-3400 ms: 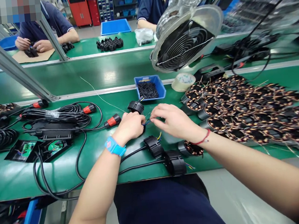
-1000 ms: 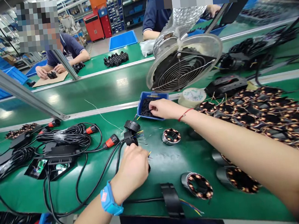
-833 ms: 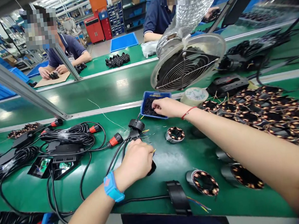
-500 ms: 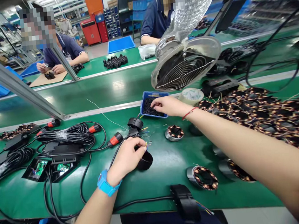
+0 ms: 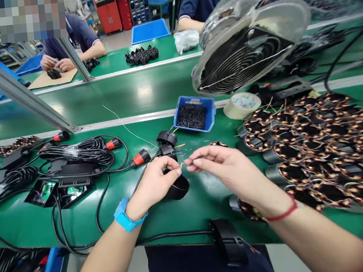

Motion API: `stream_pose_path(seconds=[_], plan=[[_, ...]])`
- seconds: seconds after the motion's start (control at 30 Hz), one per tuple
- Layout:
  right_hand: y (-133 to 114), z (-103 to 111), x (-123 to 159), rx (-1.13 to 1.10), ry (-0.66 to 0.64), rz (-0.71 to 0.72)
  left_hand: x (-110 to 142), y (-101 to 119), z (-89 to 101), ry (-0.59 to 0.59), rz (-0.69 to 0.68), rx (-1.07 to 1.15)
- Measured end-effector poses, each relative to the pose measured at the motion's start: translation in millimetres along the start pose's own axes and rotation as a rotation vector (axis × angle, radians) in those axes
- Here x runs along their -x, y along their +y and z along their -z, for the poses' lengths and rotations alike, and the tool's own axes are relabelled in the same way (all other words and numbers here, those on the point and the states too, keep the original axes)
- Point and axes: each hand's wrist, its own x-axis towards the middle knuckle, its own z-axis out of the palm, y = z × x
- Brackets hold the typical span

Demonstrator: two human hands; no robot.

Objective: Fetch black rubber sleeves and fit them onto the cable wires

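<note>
My left hand (image 5: 156, 183) pinches thin coloured wire ends (image 5: 180, 167) that come out of a black round cable housing (image 5: 177, 189) lying on the green table. My right hand (image 5: 223, 167) is just to the right of it, fingertips pinched on a short black sleeve piece (image 5: 197, 156) held close to the wire ends. Behind the hands stands a small blue bin (image 5: 194, 113) holding several of the same black sleeve pieces. Two more black housings (image 5: 167, 138) with bare wires lie just beyond my left hand.
Many copper-wound stators (image 5: 310, 136) crowd the right side. Coiled black cables with red connectors (image 5: 83, 152) lie at left. A tape roll (image 5: 242, 105) and a fan on a duct (image 5: 247, 57) stand behind. Another black housing (image 5: 227, 239) sits at the front edge. Other people work at the far bench.
My right hand has come back from the blue bin with a black sleeve piece and now meets my left hand. My left hand has lifted the wire ends slightly.
</note>
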Motion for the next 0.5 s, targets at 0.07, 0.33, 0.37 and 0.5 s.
stream_pose_path(seconds=[0.07,0.33,0.37,0.5], plan=[[9.2,-7.2,7.6,-0.021,0.069,0.014,0.6,-0.3,-1.6,0.011,-0.012,-0.021],[18.9,-7.3,8.7,-0.066,0.138,0.009,2.8,2.8,-4.5,-0.041,-0.039,-0.026],[18.5,-7.5,9.1,-0.068,0.14,0.013,2.9,3.3,-4.6,-0.044,-0.041,-0.025],[19.0,-9.1,10.1,-0.087,0.148,0.009,3.1,4.9,-4.5,-0.062,-0.062,-0.029]])
